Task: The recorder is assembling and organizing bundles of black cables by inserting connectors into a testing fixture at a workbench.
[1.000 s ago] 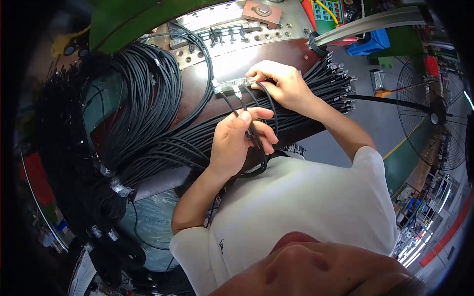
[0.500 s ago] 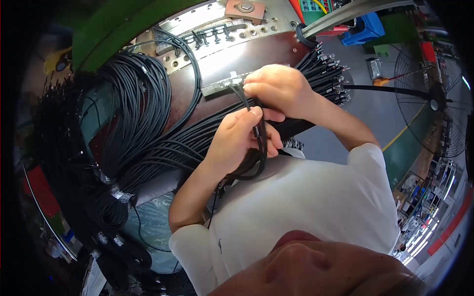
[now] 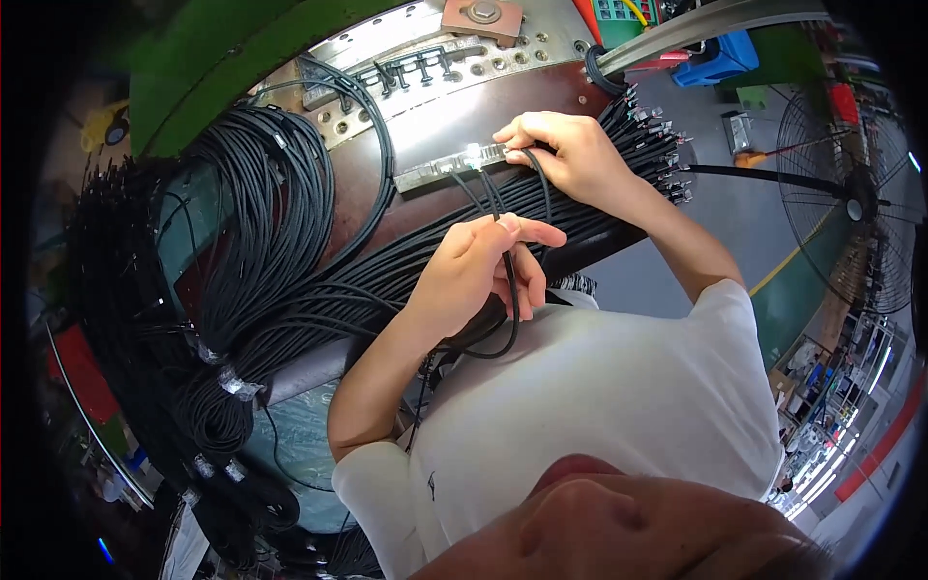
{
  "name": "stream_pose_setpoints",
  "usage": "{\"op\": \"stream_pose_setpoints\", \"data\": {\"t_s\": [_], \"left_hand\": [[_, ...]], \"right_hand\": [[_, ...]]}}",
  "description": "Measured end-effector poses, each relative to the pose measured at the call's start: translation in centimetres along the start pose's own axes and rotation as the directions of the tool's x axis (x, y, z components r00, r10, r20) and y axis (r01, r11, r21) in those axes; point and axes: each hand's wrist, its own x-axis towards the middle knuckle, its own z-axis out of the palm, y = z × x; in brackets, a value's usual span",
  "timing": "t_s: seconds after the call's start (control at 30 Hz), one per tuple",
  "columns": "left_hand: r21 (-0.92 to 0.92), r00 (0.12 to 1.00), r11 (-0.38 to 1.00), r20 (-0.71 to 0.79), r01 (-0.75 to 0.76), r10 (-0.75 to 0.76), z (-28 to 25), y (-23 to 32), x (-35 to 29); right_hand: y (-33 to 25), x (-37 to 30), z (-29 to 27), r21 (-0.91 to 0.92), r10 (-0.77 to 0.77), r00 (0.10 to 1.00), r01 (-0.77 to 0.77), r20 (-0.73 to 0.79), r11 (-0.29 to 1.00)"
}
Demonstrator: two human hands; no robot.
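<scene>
My left hand (image 3: 474, 266) pinches a thin black cable (image 3: 513, 290) between thumb and fingers, and the cable's lower part loops down in front of my shirt. Farther up and to the right, my right hand (image 3: 570, 159) is closed on another black cable (image 3: 544, 179), with its fingertips at the right end of a narrow metal fixture block (image 3: 420, 178). Small pale connector ends (image 3: 474, 157) sit on the block, and black leads run from them down to my left hand. What lies right under my right fingertips is hidden.
A thick bundle of black cables (image 3: 358, 275) crosses the brown work surface (image 3: 353, 203) below the block. Coiled cables (image 3: 280, 193) hang at left. Behind are a drilled metal plate (image 3: 541, 53) and green machine frame (image 3: 222, 68). A fan (image 3: 855, 203) stands at right.
My right hand has moved right along the block, away from my left hand, and a cable now bends down from it. The connectors on the block are more exposed. My left hand has barely moved.
</scene>
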Motion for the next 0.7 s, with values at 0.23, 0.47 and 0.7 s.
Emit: {"op": "stream_pose_setpoints", "data": {"t_s": [0.23, 0.47, 0.7], "left_hand": [[-0.015, 0.999, 1.0, -0.036, 0.008, -0.009, 0.1, 0.1, 0.6], [-0.004, 0.964, 0.966, 0.065, 0.257, -0.256, 1.9, 2.8, 1.6], [0.929, 0.734, -0.345, 0.142, 0.133, 0.664, -5.0, 3.5, -0.2]], "right_hand": [[-1.0, 0.1, -0.3, -0.191, -0.03, 0.999, 0.038, 0.043, 0.981], [-2.9, -0.2, -1.1, -0.278, -0.486, 0.874, 0.46, -0.027, 0.843], [0.5, -2.1, -1.2, -0.373, -0.229, 0.968, 0.174, -0.106, 0.911]]}}
